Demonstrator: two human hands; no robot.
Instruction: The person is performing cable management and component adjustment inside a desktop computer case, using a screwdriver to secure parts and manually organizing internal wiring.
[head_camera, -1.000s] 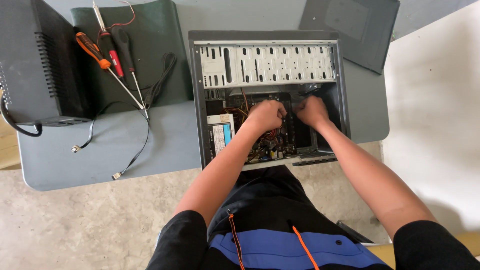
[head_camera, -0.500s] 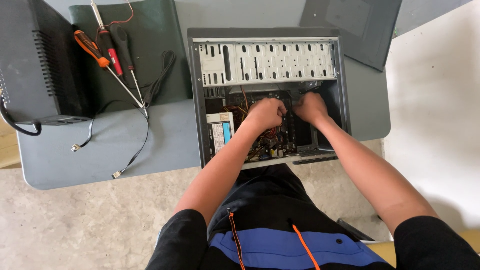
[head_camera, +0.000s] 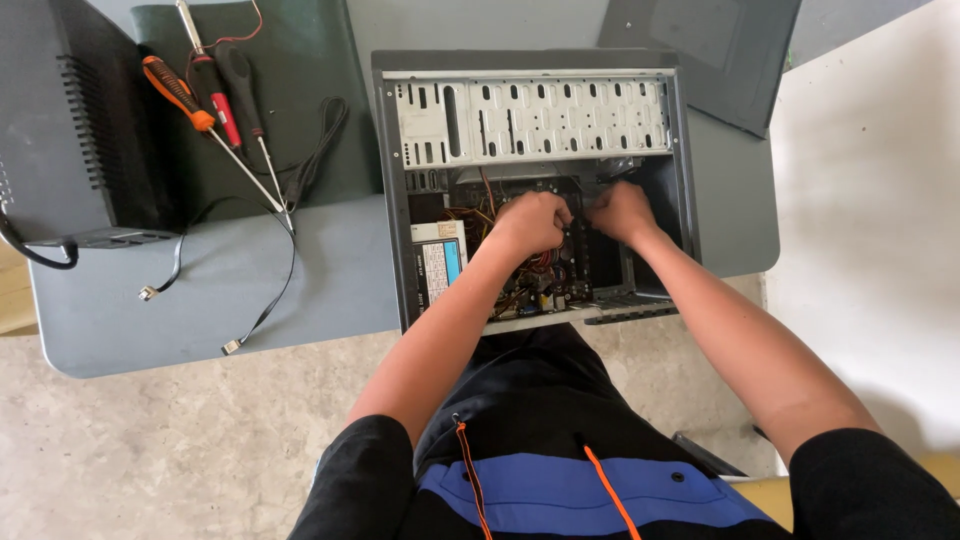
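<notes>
Nearest the camera, at 6 o'clock, sits the person's torso in a black garment with a blue band and 2 orange drawstrings (head_camera: 470, 470). Both bare forearms extend upward from there into an open computer case (head_camera: 530, 80), a rectangular shell of grey sheet metal lying on its side at the table edge.

The left hand (head_camera: 530, 222) is inside the case at centre, fingers curled downward and pressed together over a bundle of red, yellow and black wires (head_camera: 480, 215). The right hand (head_camera: 620, 212) lies just beside it at 3 o'clock, fingers likewise bent inward. The fingertips of both hands are hidden, so whether they pinch a wire or a connector cannot be determined; they appear to bear on the same spot. Below the hands lies a dark circuit board (head_camera: 555, 290) with small components. At 9 o'clock inside the case sits a boxed unit with a white and blue label (head_camera: 440, 265). At 12 o'clock a perforated steel drive cage (head_camera: 530, 120) spans the case width.

The supporting table (head_camera: 200, 310) is smooth grey with rounded corners. On it, at 10 o'clock, a dark green mat (head_camera: 300, 90) carries 3 screwdrivers: orange-handled (head_camera: 175, 90), red-handled (head_camera: 222, 100) and black-handled (head_camera: 243, 85). A thin black cable (head_camera: 270, 300) trails off the mat. A black ventilated panel (head_camera: 70, 120) lies at far left, a flat dark panel (head_camera: 700, 50) at 1 o'clock. The floor (head_camera: 150, 450) is mottled pale stone.
</notes>
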